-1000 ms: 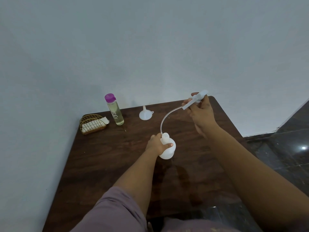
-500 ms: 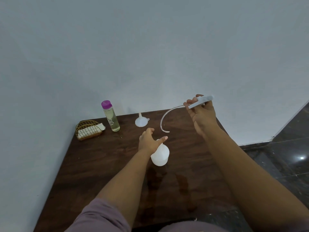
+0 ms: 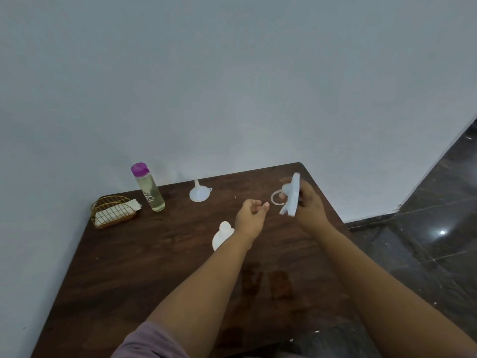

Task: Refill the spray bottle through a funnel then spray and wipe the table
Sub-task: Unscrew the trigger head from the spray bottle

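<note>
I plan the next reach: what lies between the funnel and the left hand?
In the head view, only bare table lies between the funnel and the left hand.

The clear bottle [image 3: 150,190] with the purple cap, left of centre in the frame, carries dark lettering too blurred to read.

Dark wood-grain table [image 3: 129,267], matt; white plastic funnel [image 3: 198,193]; gold wire basket [image 3: 113,211]; glossy floor tiles [image 3: 426,254].

We extend both forearms forward. Our left hand [image 3: 249,218] hangs loosely curled, holding nothing. Our right hand [image 3: 308,206] grips the spray head [image 3: 292,195].
</note>
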Action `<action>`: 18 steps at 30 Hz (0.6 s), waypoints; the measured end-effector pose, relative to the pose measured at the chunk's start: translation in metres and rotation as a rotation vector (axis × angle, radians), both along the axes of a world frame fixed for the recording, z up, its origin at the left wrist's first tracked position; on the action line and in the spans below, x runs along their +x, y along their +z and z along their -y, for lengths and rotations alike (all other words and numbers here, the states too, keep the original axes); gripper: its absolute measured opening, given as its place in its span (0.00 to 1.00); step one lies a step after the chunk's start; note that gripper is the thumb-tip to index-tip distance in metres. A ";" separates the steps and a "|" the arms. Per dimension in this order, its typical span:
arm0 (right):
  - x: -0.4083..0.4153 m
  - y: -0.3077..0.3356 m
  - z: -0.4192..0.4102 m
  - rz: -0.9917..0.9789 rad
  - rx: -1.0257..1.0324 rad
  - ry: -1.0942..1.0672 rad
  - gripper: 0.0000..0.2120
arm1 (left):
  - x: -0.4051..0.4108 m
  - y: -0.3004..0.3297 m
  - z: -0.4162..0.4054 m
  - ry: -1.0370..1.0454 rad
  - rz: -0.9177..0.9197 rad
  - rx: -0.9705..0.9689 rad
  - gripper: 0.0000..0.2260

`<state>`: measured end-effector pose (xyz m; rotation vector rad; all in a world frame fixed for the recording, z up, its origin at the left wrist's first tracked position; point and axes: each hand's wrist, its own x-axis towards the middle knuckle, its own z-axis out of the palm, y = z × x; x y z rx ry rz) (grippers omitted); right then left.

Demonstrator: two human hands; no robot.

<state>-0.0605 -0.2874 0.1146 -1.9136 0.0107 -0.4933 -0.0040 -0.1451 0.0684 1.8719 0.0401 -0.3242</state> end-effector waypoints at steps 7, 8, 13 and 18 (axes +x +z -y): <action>-0.018 -0.068 0.023 -0.179 -0.175 0.128 0.14 | -0.015 -0.026 0.021 -0.105 -0.326 -0.120 0.13; -0.020 -0.076 0.026 -0.233 -0.157 0.116 0.12 | -0.018 -0.031 0.023 -0.123 -0.334 -0.107 0.13; -0.025 -0.111 0.028 -0.553 0.226 -0.024 0.16 | -0.027 -0.060 0.029 -0.168 -0.344 -0.030 0.06; -0.031 -0.133 0.023 -0.680 0.437 0.010 0.10 | -0.031 -0.074 0.036 -0.082 -0.364 -0.101 0.06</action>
